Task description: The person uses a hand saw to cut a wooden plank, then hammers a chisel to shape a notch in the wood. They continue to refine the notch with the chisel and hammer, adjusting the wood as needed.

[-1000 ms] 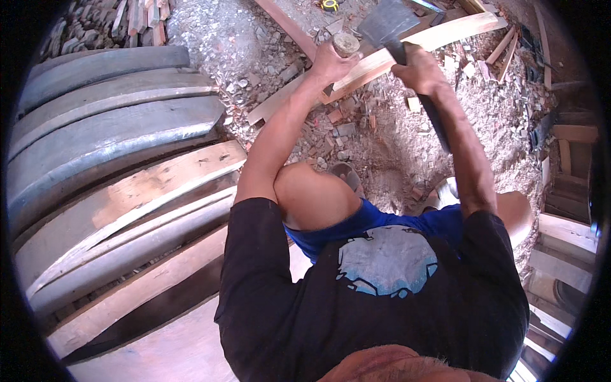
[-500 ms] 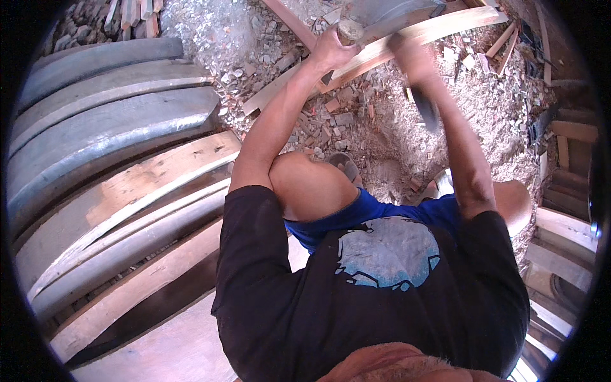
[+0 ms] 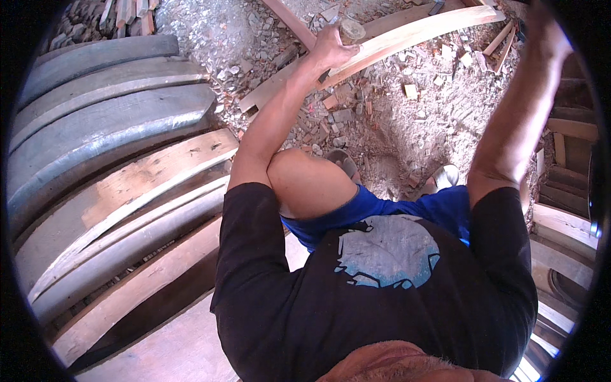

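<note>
My left hand [image 3: 331,51] is closed around a long pale wooden plank [image 3: 420,35] that slants up to the right over the rubble, next to a round wooden stub [image 3: 351,28]. Far from the plank, my right hand [image 3: 542,25] is lifted to the top right rim of the picture. Earlier it gripped a hatchet with a grey blade; the tool itself now lies beyond the rim. I squat with a bare knee [image 3: 305,184] under my left arm.
Several long curved planks [image 3: 127,172] are stacked on my left. Wood chips and broken bits cover the ground [image 3: 414,114] in front. My sandalled feet [image 3: 344,162] stand there. More timber [image 3: 566,223] lies at the right.
My right arm has swung up and to the right, taking the hatchet off the plank and out of the picture. My left hand stays on the plank.
</note>
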`<action>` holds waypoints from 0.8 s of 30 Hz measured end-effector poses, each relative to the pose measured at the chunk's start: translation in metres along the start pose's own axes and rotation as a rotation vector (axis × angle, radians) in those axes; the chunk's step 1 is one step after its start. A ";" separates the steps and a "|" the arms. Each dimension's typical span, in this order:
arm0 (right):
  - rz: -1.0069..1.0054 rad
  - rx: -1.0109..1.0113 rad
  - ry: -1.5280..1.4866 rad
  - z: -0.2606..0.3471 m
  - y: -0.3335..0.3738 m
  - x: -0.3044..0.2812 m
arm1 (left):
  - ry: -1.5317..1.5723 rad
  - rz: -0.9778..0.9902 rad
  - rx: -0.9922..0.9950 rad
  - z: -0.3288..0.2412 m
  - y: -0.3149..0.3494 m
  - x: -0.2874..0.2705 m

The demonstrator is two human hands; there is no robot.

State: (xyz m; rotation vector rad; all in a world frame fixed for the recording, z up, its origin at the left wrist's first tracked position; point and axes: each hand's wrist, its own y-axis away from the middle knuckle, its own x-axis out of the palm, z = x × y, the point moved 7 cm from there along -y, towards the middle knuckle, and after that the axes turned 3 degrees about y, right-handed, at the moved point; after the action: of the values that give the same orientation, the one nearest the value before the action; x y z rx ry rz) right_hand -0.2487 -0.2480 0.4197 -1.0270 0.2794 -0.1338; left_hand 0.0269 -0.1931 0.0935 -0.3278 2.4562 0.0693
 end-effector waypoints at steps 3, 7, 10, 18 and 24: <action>0.734 0.199 0.299 -0.042 0.126 0.085 | -0.057 -0.131 0.187 -0.018 0.013 -0.012; 1.283 0.557 0.244 -0.092 0.259 0.103 | -0.001 -0.176 0.125 -0.022 0.032 -0.031; 1.096 0.850 -0.135 -0.087 0.243 0.075 | 0.137 -0.130 -0.052 -0.008 0.034 -0.033; 0.182 0.364 -0.267 -0.043 0.050 0.024 | 0.032 -0.097 0.040 0.011 0.013 -0.015; 1.306 0.363 0.228 -0.072 0.261 0.106 | -0.376 -0.135 0.100 0.028 0.063 -0.010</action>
State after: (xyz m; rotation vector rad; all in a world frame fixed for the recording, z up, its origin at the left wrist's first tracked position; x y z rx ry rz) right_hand -0.1741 -0.1989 0.1428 -0.3193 1.0361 0.8568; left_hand 0.0351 -0.1270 0.0757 -0.3967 2.0532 -0.0462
